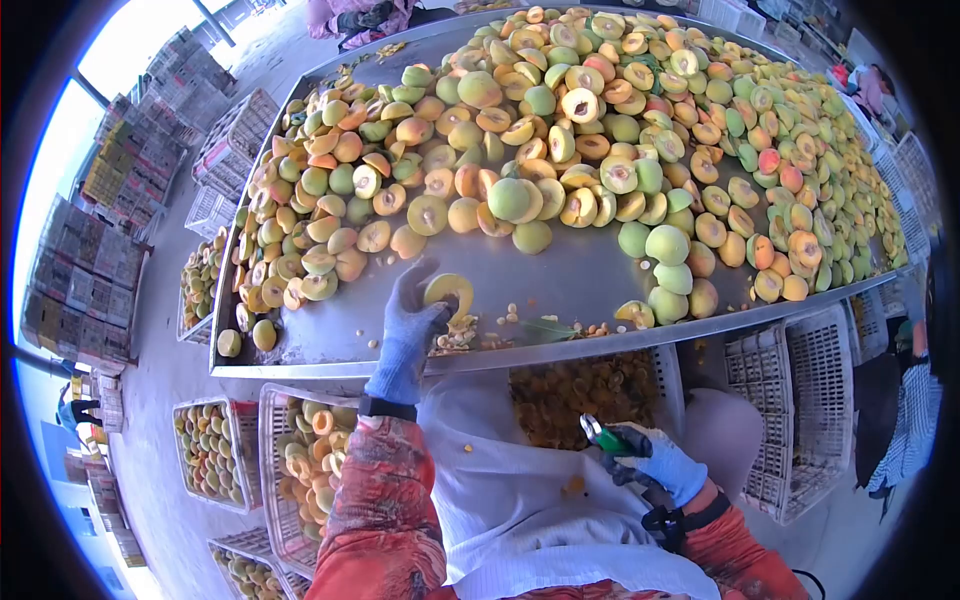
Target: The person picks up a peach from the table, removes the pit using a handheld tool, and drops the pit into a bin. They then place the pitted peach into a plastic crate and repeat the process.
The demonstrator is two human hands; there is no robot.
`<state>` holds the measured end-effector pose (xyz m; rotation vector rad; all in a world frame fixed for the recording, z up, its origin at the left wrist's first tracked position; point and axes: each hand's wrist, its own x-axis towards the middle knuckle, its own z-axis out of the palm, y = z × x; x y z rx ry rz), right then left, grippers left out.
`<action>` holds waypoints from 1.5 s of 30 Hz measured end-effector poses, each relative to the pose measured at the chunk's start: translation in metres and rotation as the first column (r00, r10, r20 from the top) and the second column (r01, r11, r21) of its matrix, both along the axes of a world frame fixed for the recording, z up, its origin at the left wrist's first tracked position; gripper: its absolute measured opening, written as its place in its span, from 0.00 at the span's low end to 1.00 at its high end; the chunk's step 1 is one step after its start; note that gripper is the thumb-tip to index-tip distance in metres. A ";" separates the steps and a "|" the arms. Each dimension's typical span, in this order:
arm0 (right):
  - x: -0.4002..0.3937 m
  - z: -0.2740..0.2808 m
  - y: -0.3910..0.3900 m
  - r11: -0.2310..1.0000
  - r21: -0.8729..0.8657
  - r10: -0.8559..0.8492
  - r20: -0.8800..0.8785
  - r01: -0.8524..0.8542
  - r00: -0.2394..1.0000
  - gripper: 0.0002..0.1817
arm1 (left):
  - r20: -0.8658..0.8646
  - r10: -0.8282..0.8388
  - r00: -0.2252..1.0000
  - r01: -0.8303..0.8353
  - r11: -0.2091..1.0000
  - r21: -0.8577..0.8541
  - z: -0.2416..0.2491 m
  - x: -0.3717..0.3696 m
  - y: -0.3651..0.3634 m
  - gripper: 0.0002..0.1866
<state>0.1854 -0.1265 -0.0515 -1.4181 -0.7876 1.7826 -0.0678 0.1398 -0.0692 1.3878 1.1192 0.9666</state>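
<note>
My left hand point(410, 310), in a blue-grey glove, is raised over the near edge of the metal table. Its thumb and fingers are closed on a hollowed peach half point(452, 292). Below the fruit lie pale pits and scraps point(455, 337) on the metal. In front of my lap, my right hand point(655, 462), gloved alike, grips a green-handled tool point(604, 437) with a short metal tip pointing up and left. Its working end is too small to make out fully. A large heap of halved and whole peaches point(560, 120) covers much of the table.
The metal table point(330, 365) has a raised rim. Below it stand a crate of brown scraps point(585, 395), a crate of peach halves point(275, 480) at left and white crates point(790, 410) at right. Stacked crates point(85, 285) line the far left. A person in pink point(365, 18) is across the table.
</note>
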 end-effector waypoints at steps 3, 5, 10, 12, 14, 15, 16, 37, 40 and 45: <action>-0.014 -0.014 0.003 0.895 0.116 0.049 0.935 -0.431 0.352 0.27 | 0.666 0.244 0.705 0.134 0.876 -0.463 0.026 0.000 -0.050 0.24; -0.031 0.006 0.012 0.826 0.429 -0.182 0.817 -0.366 0.547 0.26 | 0.743 0.242 0.625 0.259 0.833 -0.489 0.039 0.010 -0.084 0.24; -0.059 0.056 0.030 0.721 0.526 -0.288 0.819 -0.451 0.496 0.27 | 0.738 0.172 0.652 0.273 0.855 -0.441 0.043 0.038 -0.136 0.22; -0.060 0.054 0.030 0.679 0.559 -0.417 0.827 -0.475 0.378 0.26 | 0.664 0.073 0.744 0.181 0.935 -0.306 0.038 0.044 -0.146 0.22; -0.059 0.057 0.024 0.674 0.553 -0.417 0.832 -0.490 0.367 0.26 | 0.553 -0.002 0.833 0.112 0.980 -0.166 0.043 0.047 -0.154 0.22; -0.058 0.058 0.021 0.675 0.546 -0.419 0.837 -0.496 0.351 0.26 | 0.417 -0.061 0.907 0.074 0.997 -0.015 0.048 0.048 -0.157 0.22; -0.059 0.059 0.018 0.676 0.546 -0.422 0.837 -0.494 0.349 0.26 | 0.623 0.041 0.781 0.151 0.956 -0.252 0.055 0.048 -0.159 0.22; -0.057 0.083 0.022 0.988 0.020 0.155 0.070 -0.156 0.986 0.17 | 0.201 0.044 0.979 -0.066 0.993 0.101 0.093 0.059 -0.184 0.16; -0.060 0.055 0.023 0.868 0.407 -0.093 0.698 -0.286 0.710 0.22 | 0.348 0.094 0.933 -0.096 0.995 -0.010 0.063 0.063 -0.169 0.15; -0.072 0.047 0.012 0.798 0.341 -0.213 0.931 -0.497 0.297 0.31 | 0.412 0.232 0.881 -0.163 0.967 -0.196 0.064 0.074 -0.168 0.14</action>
